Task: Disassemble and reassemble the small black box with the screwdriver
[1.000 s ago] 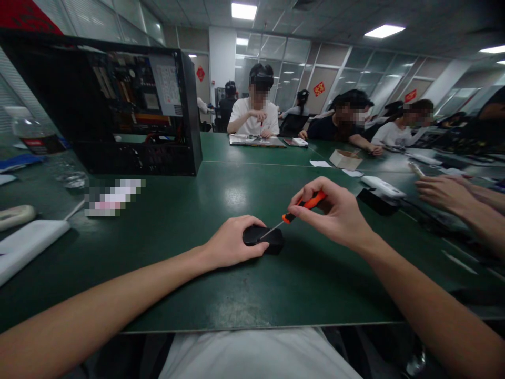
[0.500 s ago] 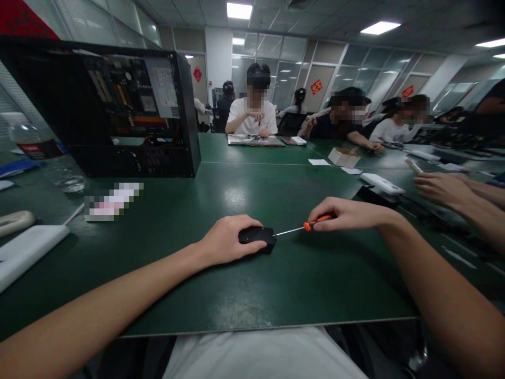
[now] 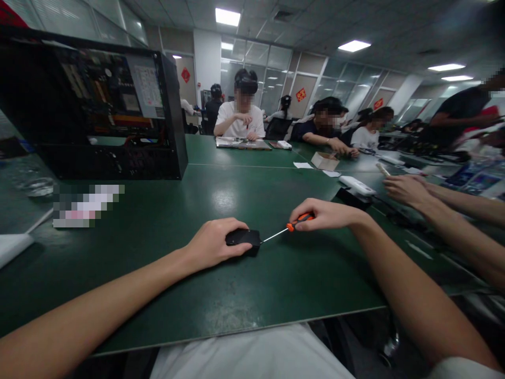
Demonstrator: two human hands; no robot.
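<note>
My left hand (image 3: 215, 243) is closed around a small black box-like part (image 3: 245, 239) lying on the green table (image 3: 205, 295). Its thumb presses the near side and the fingers curl over the far side, covering the left part of it. In my right hand (image 3: 325, 213) is a screwdriver (image 3: 299, 222) with an orange and black handle, held by the handle at a low slant. The thin metal shaft points left and its tip reaches the right edge of the black part. Whether the tip sits in a screw is too small to tell.
An open black computer case (image 3: 173, 121) stands at the back left. On the right lie a white power strip (image 3: 357, 185) and a small open carton (image 3: 324, 160). Another person's hands (image 3: 410, 187) are close by on the right. A person in white (image 3: 240, 118) works opposite.
The camera view has turned right, so the scene sits further left. The screwdriver tip has dropped slightly along the right edge of the black part, and the shaft slants more steeply. Both grips stay the same.
</note>
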